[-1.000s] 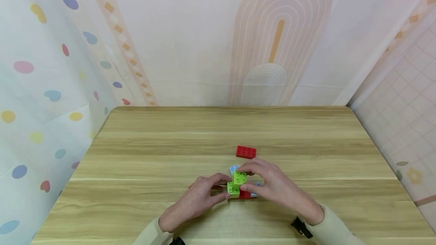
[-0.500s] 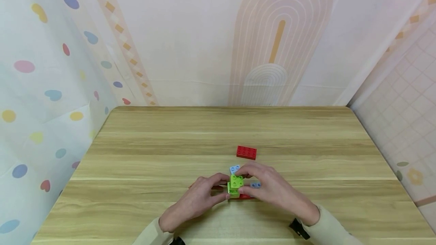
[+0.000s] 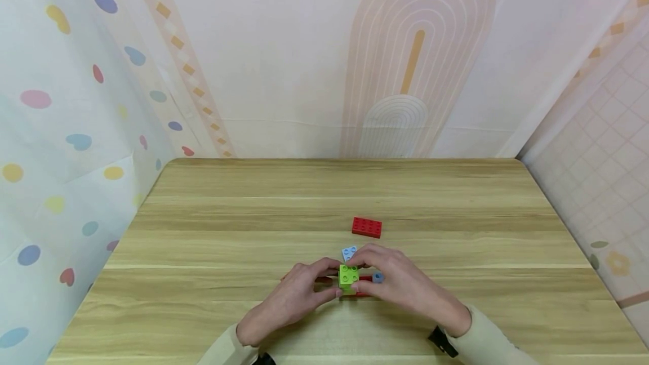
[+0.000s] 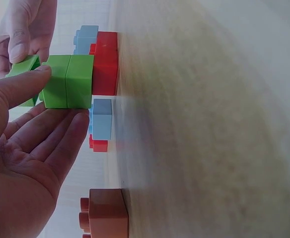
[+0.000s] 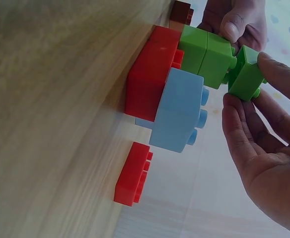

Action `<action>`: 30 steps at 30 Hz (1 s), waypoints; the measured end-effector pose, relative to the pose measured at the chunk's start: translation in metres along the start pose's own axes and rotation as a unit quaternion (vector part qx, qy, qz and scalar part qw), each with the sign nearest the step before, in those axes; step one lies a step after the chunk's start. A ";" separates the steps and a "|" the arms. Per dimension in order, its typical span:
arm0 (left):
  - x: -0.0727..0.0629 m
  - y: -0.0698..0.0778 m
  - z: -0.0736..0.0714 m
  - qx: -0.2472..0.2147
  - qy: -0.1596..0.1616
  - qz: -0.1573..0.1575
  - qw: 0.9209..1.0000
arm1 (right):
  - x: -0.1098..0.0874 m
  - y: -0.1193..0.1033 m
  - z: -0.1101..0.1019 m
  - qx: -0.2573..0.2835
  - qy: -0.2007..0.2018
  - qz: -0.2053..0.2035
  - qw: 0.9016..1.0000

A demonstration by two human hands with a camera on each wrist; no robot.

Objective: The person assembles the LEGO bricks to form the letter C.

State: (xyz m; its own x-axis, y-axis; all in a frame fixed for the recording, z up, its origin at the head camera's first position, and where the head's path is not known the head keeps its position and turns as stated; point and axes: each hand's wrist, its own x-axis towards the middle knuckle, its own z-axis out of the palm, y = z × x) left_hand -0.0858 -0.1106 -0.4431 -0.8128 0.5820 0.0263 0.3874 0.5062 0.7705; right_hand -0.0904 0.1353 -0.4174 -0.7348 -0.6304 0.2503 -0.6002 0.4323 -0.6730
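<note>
On the table, a red brick (image 5: 152, 74) carries two stacked light green bricks (image 4: 68, 82) at its left end. A light blue brick (image 5: 179, 111) sits on its right end. My left hand (image 3: 299, 289) holds the green stack between thumb and fingers. Just above it, my right hand (image 3: 405, 277) pinches a third green brick (image 5: 247, 74) by its sides. That brick is slightly tilted, and a gap shows between it and the studs below in both wrist views. From the head view, the third brick and the right hand hide much of the build.
Behind the build lies another light blue brick (image 3: 349, 252), with a loose red brick (image 3: 367, 227) farther back. An orange-brown brick (image 4: 108, 213) stands left of the stack, mostly hidden behind the left hand in the head view. Patterned cloth (image 3: 263, 61) hangs behind the table.
The right hand has moved left and slightly toward the person, bringing the third green brick over the green stack. The left hand has stayed in place on the stack.
</note>
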 end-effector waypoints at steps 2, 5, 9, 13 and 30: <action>0.000 0.000 0.000 0.000 -0.001 0.000 1.000 | 0.000 0.000 0.000 -0.004 0.001 -0.001 1.000; 0.000 0.000 0.000 0.001 -0.001 -0.001 1.000 | 0.000 0.000 0.001 -0.010 0.002 0.000 1.000; 0.000 0.000 0.000 0.001 -0.001 0.000 1.000 | 0.000 0.001 0.002 -0.014 0.003 0.004 1.000; 0.000 0.000 -0.001 -0.002 -0.003 0.002 1.000 | 0.000 0.002 0.003 -0.012 0.001 0.004 1.000; 0.001 -0.001 -0.001 -0.014 -0.005 0.009 1.000 | 0.001 0.002 0.003 -0.034 -0.004 -0.011 0.999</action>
State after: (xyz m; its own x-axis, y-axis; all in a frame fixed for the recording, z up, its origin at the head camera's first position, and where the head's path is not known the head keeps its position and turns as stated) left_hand -0.0872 -0.1107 -0.4431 -0.8019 0.5966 0.0335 0.3887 0.4782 0.7875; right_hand -0.0915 0.1333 -0.4209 -0.7195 -0.6446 0.2584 -0.6360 0.4622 -0.6180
